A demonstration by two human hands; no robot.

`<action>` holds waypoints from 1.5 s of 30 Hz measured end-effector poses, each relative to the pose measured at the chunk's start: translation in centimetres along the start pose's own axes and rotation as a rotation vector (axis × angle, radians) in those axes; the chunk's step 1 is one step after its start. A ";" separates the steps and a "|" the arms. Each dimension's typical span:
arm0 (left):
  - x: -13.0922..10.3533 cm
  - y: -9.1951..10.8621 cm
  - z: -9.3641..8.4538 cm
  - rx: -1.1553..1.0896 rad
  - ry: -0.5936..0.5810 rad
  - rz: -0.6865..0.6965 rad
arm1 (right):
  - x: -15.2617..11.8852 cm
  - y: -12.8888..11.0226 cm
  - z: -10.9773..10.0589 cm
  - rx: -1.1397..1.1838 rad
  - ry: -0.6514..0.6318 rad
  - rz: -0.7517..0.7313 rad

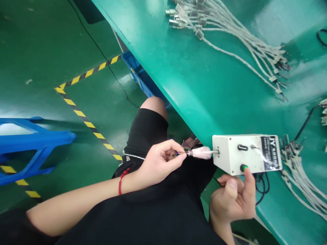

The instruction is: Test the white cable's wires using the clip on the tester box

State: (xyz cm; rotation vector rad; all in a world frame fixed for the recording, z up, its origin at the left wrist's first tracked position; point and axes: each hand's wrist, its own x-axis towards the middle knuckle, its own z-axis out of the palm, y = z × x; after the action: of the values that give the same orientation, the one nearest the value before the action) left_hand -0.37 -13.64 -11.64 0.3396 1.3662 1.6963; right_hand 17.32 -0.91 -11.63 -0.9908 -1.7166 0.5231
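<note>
My left hand [159, 163] pinches the thin coloured wires of a cable end [182, 153] and holds them at a pink-white nozzle [201, 152]. The nozzle sticks out of the left side of a small white box machine [230, 153] at the edge of the green bench [194, 75]. My right hand [233, 199] is below the box, its index finger pressed on the green button [244, 167] on the box front. A red string sits on my left wrist.
A bundle of grey USB cables [230, 37] lies across the bench top right, more cable ends [298, 170] to the right of the box. A blue crate [139, 76] sits under the bench and a blue stool [33, 144] at left, on a green floor with yellow-black tape.
</note>
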 end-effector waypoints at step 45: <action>-2.8 3.9 -0.4 0.236 -0.199 0.313 | 0.4 -7.7 2.8 0.740 -0.812 1.132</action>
State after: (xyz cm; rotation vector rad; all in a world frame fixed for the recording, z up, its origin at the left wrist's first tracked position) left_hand -0.93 -15.96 -7.43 0.8722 1.4206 1.6955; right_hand 11.83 -4.62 -6.70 -1.1711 -1.1936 2.3440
